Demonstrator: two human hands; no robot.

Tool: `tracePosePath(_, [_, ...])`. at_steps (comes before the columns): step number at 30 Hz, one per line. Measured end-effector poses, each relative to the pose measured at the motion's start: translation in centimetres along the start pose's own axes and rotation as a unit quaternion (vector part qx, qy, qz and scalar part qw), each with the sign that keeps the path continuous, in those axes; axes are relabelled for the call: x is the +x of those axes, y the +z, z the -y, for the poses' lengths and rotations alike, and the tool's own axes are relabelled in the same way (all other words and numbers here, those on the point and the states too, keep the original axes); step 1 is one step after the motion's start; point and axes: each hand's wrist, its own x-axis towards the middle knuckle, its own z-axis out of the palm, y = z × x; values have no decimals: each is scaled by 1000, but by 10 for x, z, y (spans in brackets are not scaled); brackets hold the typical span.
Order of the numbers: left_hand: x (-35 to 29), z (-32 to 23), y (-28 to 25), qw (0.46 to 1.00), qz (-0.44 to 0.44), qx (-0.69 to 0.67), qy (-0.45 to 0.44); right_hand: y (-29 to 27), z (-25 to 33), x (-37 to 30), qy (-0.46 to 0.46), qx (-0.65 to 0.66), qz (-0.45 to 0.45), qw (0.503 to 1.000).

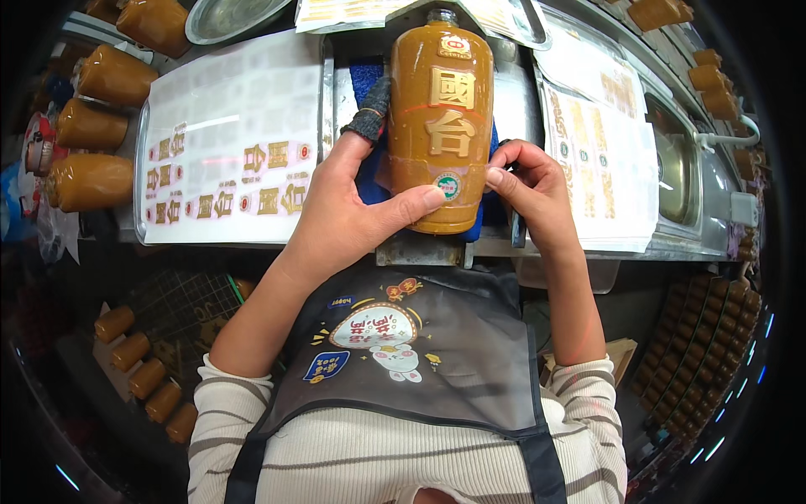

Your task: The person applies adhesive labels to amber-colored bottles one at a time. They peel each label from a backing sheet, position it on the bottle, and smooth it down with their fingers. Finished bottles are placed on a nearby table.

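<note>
A large amber-brown glazed bottle (411, 126) lies on a blue cloth (366, 80), its neck pointing away from me. Raised gold characters run down its front, with a small red-and-gold emblem above them. A round green-and-white decal (449, 186) sits low on the front. My left hand (357, 185) holds the bottle from the left, its thumb pressed beside the decal. A dark knitted cover wraps its index finger along the bottle's side. At the lower right edge of the bottle, my right hand (533, 189) is closed in a pinch; what lies between its fingertips is too small to make out.
To the left lies a white decal sheet (227, 92) with gold character decals. More decal sheets (596, 168) lie right, beside a metal sink (672, 160). Similar brown bottles (92, 181) line the far left. A metal bowl (231, 21) stands at the back; stacked bottles (697, 353) fill the lower right.
</note>
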Motion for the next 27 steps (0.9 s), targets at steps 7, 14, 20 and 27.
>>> tracePosePath(7, [2,-11,-3,999,20,6,-48,17,7,-10,-84,-169,-194,963])
tracePosePath(14, [4,-6,2,999,3,-17,-34,53,35,-18,-76,-177,-132,972])
tracePosePath(20, [-2,2,-7,998,8,-51,-43,39,24,-25,-60,-139,-133,980])
tracePosePath(27, [-14,10,-12,996,30,-72,-38,44,18,-38,-29,-107,-114,987])
